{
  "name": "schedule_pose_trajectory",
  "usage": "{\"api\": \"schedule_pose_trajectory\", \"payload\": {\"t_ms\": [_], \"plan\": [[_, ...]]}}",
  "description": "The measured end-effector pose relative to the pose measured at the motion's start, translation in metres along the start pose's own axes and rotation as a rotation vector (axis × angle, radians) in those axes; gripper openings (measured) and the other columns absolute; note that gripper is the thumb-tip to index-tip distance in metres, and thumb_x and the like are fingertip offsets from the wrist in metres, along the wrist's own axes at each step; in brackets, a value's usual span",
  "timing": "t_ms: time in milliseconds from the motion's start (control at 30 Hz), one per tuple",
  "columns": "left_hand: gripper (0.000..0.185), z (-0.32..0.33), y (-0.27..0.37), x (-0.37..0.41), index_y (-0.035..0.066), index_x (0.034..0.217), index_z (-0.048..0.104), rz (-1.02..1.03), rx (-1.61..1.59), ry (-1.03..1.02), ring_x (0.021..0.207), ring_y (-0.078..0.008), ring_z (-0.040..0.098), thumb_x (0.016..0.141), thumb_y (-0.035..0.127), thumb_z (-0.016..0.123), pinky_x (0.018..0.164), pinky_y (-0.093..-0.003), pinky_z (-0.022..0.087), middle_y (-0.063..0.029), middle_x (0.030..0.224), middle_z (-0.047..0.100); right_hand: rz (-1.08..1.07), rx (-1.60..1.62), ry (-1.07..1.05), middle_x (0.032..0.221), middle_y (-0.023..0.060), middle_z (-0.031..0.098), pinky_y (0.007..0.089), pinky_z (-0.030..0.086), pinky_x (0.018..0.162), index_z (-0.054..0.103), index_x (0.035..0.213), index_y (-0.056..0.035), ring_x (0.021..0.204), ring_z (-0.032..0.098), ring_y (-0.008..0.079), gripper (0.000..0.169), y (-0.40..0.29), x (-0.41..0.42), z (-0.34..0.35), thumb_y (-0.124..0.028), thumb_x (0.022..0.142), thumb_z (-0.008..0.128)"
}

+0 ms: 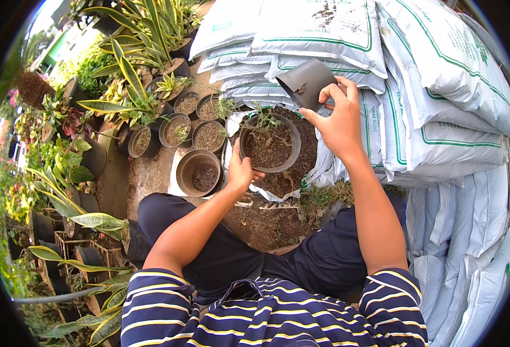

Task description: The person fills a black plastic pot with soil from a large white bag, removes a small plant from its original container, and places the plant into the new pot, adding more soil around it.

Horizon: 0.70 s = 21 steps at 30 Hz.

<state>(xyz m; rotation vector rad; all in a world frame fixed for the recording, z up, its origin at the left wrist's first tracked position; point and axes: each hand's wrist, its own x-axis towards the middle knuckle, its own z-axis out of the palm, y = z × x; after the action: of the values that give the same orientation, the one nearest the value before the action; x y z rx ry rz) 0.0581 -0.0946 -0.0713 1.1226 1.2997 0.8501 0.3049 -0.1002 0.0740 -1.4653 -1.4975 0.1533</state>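
My left hand [239, 171] grips the left side of a black plastic pot [297, 149] that holds brown soil and a small green seedling [264, 120] near its far rim. This pot is over an open white sack [322, 167] with dark potting soil [286, 184] in it. Higher up and to the right, my right hand [341, 117] holds a second black plastic pot [303, 82], tipped on its side with its mouth towards the left. A bit of soil clings to that pot's wall; its inside is hidden. The thumb and fingers press on its base end.
Stacked white sacks [316, 30] with green print rise ahead and to the right. An empty-looking pot [199, 173] with a little soil stands left of the sack. Several soil-filled pots [209, 136] and snake plants [131, 86] line the left. Weeds [331, 194] grow before my right knee.
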Motion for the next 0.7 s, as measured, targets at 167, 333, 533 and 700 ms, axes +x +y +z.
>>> {"api": "schedule_pose_trajectory", "payload": {"t_ms": [167,333,533,700], "plan": [[0.073,-0.016,-0.033,0.033,0.016,0.161,0.016,-0.091,-0.041,0.112,0.066,-0.0267,0.073,0.094,-0.008,0.029,0.054,-0.0324,0.060,-0.0237,0.128,0.061,-0.017,-0.132,-0.027,0.132,0.0173,0.051,0.0440,0.056,0.092,0.056,0.090,-0.0055,0.120,0.058,0.0348,0.043,0.013,-0.004,0.012,-0.019,0.071,0.092],[0.077,-0.041,-0.071,0.056,0.016,0.164,0.008,-0.285,-0.097,0.151,0.066,-0.0282,0.073,0.095,-0.009,0.032,0.053,-0.0324,0.058,-0.0261,0.141,0.056,0.049,-0.242,-0.136,0.127,0.0203,0.053,0.0472,0.049,0.097,0.057,0.090,-0.0055,0.121,0.055,0.0414,0.045,0.039,-0.015,0.033,-0.023,0.069,0.093],[0.066,-0.041,-0.075,0.069,0.004,0.155,0.028,-0.417,0.357,0.101,0.078,-0.0309,0.075,0.091,0.000,0.047,0.061,-0.0380,0.059,-0.0264,0.128,0.064,0.228,-0.412,-0.384,0.130,0.0194,0.052,0.0492,0.053,0.096,0.063,0.093,-0.0057,0.120,0.056,0.0410,0.044,0.102,-0.047,0.056,-0.029,0.070,0.093],[0.057,-0.076,-0.088,0.071,0.005,0.144,0.040,-0.262,0.849,0.267,0.094,-0.0338,0.073,0.091,0.017,0.057,0.076,-0.0434,0.059,-0.0260,0.120,0.068,0.554,-0.482,-0.598,0.138,0.0215,0.054,0.0460,0.052,0.100,0.063,0.116,-0.0015,0.122,0.059,0.0407,0.067,0.164,-0.072,0.086,-0.040,0.070,0.092]]}}
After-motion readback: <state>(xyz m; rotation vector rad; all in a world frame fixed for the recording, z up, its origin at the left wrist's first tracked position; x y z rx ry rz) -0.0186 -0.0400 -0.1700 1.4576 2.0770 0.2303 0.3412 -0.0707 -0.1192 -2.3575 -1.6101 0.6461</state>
